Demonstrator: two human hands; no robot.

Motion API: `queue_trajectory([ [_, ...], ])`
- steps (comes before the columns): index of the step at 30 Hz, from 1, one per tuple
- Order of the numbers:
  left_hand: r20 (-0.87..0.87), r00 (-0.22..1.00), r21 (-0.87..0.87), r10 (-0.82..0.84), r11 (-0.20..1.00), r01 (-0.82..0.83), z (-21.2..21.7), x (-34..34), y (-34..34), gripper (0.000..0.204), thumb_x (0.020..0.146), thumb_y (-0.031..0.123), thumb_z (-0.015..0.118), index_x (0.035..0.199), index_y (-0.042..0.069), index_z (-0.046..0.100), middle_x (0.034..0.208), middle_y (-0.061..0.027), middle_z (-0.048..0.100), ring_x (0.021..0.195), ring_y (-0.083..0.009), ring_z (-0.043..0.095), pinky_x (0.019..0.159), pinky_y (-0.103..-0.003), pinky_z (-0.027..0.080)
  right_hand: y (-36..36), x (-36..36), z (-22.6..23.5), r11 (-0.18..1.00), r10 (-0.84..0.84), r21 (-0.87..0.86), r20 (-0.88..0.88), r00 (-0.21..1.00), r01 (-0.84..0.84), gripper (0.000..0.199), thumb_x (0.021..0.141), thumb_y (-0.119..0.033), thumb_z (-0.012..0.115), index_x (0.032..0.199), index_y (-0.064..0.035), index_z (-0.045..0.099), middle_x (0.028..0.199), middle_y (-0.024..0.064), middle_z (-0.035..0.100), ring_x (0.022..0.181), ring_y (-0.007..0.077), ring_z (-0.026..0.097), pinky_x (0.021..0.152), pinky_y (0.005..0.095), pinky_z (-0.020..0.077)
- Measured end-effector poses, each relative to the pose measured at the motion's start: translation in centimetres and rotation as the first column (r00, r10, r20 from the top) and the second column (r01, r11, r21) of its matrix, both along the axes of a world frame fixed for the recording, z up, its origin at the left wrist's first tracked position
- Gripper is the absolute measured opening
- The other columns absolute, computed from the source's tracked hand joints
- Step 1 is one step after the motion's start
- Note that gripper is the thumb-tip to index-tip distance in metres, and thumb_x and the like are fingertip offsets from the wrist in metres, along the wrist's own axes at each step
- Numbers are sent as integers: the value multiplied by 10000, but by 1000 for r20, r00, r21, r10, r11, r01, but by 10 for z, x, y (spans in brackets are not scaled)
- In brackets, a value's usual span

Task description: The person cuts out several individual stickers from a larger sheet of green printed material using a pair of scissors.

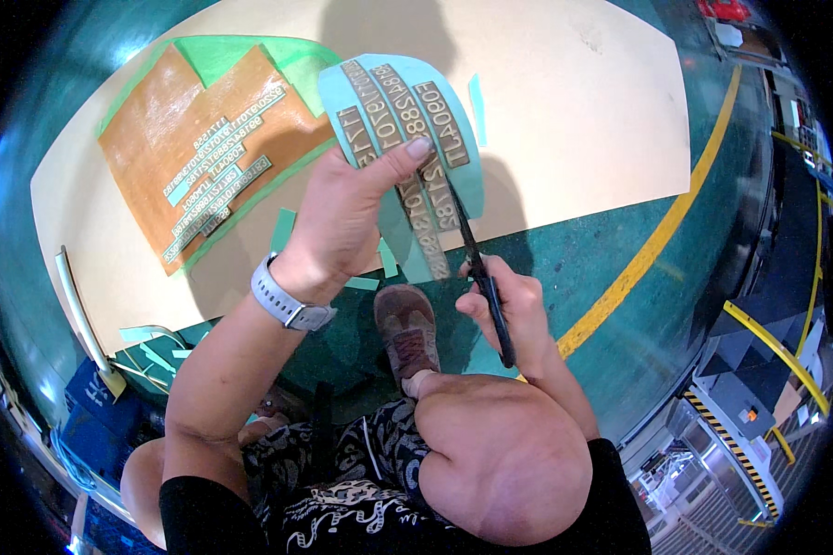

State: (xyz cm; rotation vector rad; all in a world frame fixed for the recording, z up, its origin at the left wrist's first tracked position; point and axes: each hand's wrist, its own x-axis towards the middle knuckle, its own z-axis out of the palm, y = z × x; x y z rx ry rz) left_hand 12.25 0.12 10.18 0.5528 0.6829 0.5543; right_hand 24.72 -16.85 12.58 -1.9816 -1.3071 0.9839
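While the knees (491, 462) fill the bottom of the frame, a brown shoe (407, 328) rests on the green floor (583, 259) just above them. Right of the shoe, the right hand (514, 305) is closed around black scissors (477, 268), whose blades point up into the lower edge of a teal sheet (403, 125). Blades look partly parted, though how far is hard to tell. At centre, the left hand (347, 217), with a grey watch (287, 301) on its wrist, pinches the sheet between thumb and fingers and holds it up over the near edge of a tan board (546, 111). Rows of metallic strips with raised characters are stuck along the sheet.

Judging from this, the sheet hangs limp from a single pinch, so it could twist as the blades bite and send the cut across a strip instead of between two. The left thumb sits close above the blade line and could be nicked.

Teal offcuts (282, 227) lie on the board near the wrist. At upper left, a brown sheet (208, 139) with more strips lies on green backing. A yellow line (657, 231) curves across the floor at right.
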Motion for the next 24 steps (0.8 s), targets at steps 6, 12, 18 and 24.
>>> queue_trajectory([
  [6, -50, 995, 86, -84, 992, 88, 6, -9, 26, 258, 859, 101, 597, 1097, 3, 579, 993, -74, 644, 872, -140, 616, 770, -284, 499, -28, 30, 0, 952, -57, -302, -331, 942, -49, 869, 582, -727, 624, 1059, -4, 553, 683, -23, 455, 621, 72, 432, 529, 225, 346],
  [12, -157, 872, 179, -464, 855, 487, 12, -40, 56, 298, 804, 105, 672, 1071, -6, 601, 958, -103, 665, 845, -141, 639, 758, -262, 512, -8, 59, 30, 880, 152, -360, -404, 902, -309, 771, 611, -609, 685, 1088, -18, 550, 672, 57, 473, 587, 169, 477, 537, 303, 408],
  [18, -96, 835, 82, -541, 832, 548, 19, -40, 50, 377, 771, 75, 687, 1119, -15, 573, 1032, -93, 648, 909, -131, 614, 834, -258, 472, 5, 58, 42, 852, 331, -312, -302, 894, -421, 871, 494, -694, 632, 1050, -24, 586, 587, -3, 442, 515, 123, 446, 461, 286, 340],
  [24, -114, 794, 78, -597, 792, 606, 21, -42, 46, 353, 761, 90, 704, 1082, -13, 598, 989, -82, 660, 878, -123, 619, 811, -251, 478, 9, 55, 45, 845, 393, -270, -272, 879, -462, 831, 485, -628, 693, 1037, -16, 585, 554, 5, 428, 488, 125, 454, 446, 288, 357],
])
